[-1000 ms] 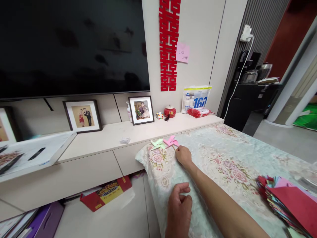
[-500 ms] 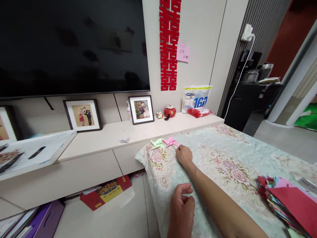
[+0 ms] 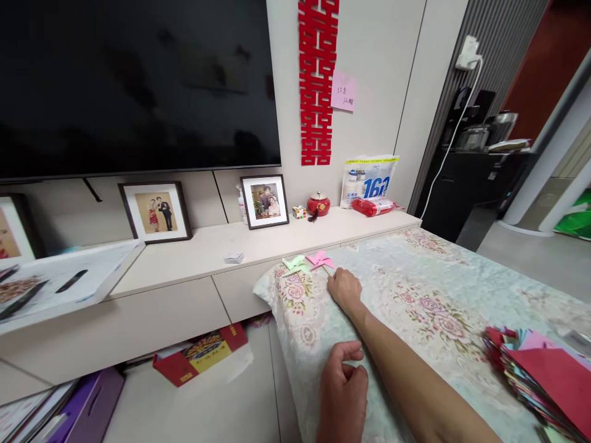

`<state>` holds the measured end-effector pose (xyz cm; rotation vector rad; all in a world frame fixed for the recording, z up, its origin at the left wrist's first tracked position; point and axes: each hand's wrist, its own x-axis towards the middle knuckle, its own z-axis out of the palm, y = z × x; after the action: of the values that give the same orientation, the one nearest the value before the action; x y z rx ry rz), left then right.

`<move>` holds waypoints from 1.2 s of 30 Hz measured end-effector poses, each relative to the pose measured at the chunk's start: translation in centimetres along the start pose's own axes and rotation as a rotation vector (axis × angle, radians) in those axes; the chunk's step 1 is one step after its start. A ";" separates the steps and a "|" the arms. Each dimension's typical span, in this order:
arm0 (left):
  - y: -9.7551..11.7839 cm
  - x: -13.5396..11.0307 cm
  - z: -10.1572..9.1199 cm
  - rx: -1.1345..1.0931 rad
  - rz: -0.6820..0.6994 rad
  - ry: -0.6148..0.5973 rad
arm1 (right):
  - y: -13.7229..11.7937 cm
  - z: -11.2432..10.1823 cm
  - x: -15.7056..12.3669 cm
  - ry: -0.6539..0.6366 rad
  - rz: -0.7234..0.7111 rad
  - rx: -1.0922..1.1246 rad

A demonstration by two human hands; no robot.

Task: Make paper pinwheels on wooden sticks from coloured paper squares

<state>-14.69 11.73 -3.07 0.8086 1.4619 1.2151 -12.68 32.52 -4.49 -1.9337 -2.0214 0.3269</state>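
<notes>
1. One green pinwheel [image 3: 297,265] and one pink pinwheel [image 3: 320,259] lie side by side near the far left corner of the cloth-covered bench [image 3: 376,329].
2. From where I stand, the right hand [image 3: 344,288] looks closed around the pink one's stick [image 3: 327,271].
3. Nearer the person, the left hand [image 3: 344,387] is loosely half-curled, gripping nothing visible.
4. Coloured sheets [image 3: 549,372] sit stacked at right.

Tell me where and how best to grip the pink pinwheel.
Take the pink pinwheel by its thin stick, below the blades, probably in a fingertip pinch from the near side, where the right hand is. The stick runs toward that hand, while the blades spread out close beside the green pinwheel and look easy to bend.
</notes>
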 end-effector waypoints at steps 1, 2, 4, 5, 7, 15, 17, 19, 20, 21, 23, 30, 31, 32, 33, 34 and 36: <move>0.0 0.0 0.0 0.002 -0.001 -0.008 | 0.0 0.1 0.0 0.002 0.001 0.011; 0.1 -0.1 0.0 0.003 -0.006 -0.017 | 0.0 0.1 0.0 0.003 0.002 0.025; 0.3 -0.1 0.1 0.007 -0.019 -0.027 | 0.1 0.1 0.0 0.005 0.004 0.061; 0.5 -0.1 0.1 0.010 -0.023 -0.023 | 0.3 0.0 0.0 0.005 0.006 0.083; 0.8 -0.1 0.2 0.025 -0.032 0.004 | 0.7 -0.3 0.0 -0.001 0.003 0.137; -0.8 0.7 1.3 0.075 0.061 0.093 | 3.9 -2.7 -2.6 -0.141 -0.113 0.332; -1.3 0.7 1.5 0.128 0.116 0.088 | 4.7 -3.7 -4.4 -0.192 -0.133 0.331; -1.6 0.4 1.7 0.215 0.177 0.065 | 5.5 -5.1 -6.9 -0.217 -0.150 0.315; -1.7 0.3 1.9 0.281 0.197 0.093 | 6.0 -6.0 -8.3 -0.220 -0.158 0.304; -1.7 0.2 2.1 0.348 0.239 0.120 | 6.5 -7.0 -9.9 -0.214 -0.173 0.294; -1.8 0.0 2.5 0.493 0.344 0.155 | 7.6 -9.4 -13.4 -0.177 -0.213 0.274; -1.9 -0.3 3.1 0.664 0.438 0.187 | 13.7 -16.0 -25.7 -0.114 -0.408 0.272; -1.9 -0.3 3.1 0.667 0.435 0.192 | 14.8 -16.3 -26.8 -0.107 -0.428 0.281; -1.9 -0.4 3.1 0.672 0.434 0.195 | 15.9 -16.6 -27.7 -0.099 -0.431 0.295; -1.9 -0.5 3.1 0.676 0.435 0.198 | 16.9 -16.8 -28.3 -0.089 -0.425 0.307; -1.9 -0.5 3.2 0.677 0.433 0.202 | 17.8 -17.0 -28.7 -0.077 -0.410 0.320; -1.9 -0.6 3.1 0.660 0.418 0.208 | 19.6 -17.7 -29.0 -0.038 -0.383 0.337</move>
<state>-11.32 11.55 -4.59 1.5268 1.9706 1.1395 13.01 3.67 2.18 -1.3209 -2.1407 0.5667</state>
